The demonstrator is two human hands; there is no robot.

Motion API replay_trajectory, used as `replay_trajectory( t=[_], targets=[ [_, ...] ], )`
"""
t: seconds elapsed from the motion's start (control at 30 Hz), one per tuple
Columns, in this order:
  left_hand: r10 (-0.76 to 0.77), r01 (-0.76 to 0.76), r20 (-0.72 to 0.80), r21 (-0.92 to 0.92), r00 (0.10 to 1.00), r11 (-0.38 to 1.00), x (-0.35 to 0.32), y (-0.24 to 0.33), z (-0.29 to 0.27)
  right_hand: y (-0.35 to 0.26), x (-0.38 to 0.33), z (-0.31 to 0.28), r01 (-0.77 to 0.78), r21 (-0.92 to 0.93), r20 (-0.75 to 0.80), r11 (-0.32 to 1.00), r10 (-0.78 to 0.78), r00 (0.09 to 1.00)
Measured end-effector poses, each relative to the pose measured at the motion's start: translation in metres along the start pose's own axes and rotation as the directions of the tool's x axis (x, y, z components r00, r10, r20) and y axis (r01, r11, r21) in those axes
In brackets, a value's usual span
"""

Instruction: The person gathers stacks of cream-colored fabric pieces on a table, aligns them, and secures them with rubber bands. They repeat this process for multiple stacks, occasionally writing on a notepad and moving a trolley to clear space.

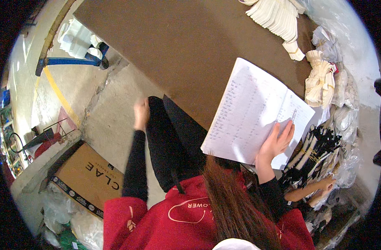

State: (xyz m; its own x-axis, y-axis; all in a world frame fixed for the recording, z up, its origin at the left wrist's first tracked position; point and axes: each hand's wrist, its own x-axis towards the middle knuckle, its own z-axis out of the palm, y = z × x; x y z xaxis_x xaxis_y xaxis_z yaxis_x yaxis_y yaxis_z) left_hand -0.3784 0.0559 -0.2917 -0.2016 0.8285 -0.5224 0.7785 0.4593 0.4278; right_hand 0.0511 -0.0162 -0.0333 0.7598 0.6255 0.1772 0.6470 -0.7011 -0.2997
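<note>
An open notebook (249, 104) with handwritten columns on its pages lies over the near edge of the brown table. My right hand (276, 143) rests flat on its right page, fingers stretched out and somewhat apart. Just beyond those fingertips a thin pen (294, 113) appears to lie on the paper. My left hand (141, 113) hangs beside my left knee, off the table. It is a little blurred and its fingers are mostly turned out of sight, so I cannot make out anything in it.
The brown tabletop (169, 46) stretches ahead. Bundles of cream strips (319, 81) and a tied black-and-white bundle (311, 150) lie at the right among plastic bags (344, 118). A cardboard box (90, 175) stands at lower left, and a blue metal frame (72, 61) at upper left.
</note>
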Motion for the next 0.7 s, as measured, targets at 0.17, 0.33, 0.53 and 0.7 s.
replay_trajectory(
  t=[0.17,0.33,0.53,0.7],
  targets=[
    [0.166,-0.22,-0.36,-0.113,0.918,0.969,-0.095,0.042,0.001,0.003,0.001,-0.002,0.042,0.051,0.046,0.998,-0.044,0.998],
    [0.17,-0.107,-0.383,0.179,0.908,0.978,-0.136,0.055,0.002,-0.008,0.003,-0.011,0.063,0.208,0.091,0.976,-0.083,0.992],
    [-0.058,-0.569,-0.661,-0.684,0.748,0.456,-0.227,0.158,-0.033,0.001,-0.001,-0.005,0.122,0.339,0.032,0.933,-0.141,0.989],
    [0.825,-0.69,-0.547,-0.653,0.144,-0.312,-0.33,0.257,-0.097,0.002,-0.003,-0.004,0.114,0.35,0.016,0.93,-0.127,0.992]
  ],
)
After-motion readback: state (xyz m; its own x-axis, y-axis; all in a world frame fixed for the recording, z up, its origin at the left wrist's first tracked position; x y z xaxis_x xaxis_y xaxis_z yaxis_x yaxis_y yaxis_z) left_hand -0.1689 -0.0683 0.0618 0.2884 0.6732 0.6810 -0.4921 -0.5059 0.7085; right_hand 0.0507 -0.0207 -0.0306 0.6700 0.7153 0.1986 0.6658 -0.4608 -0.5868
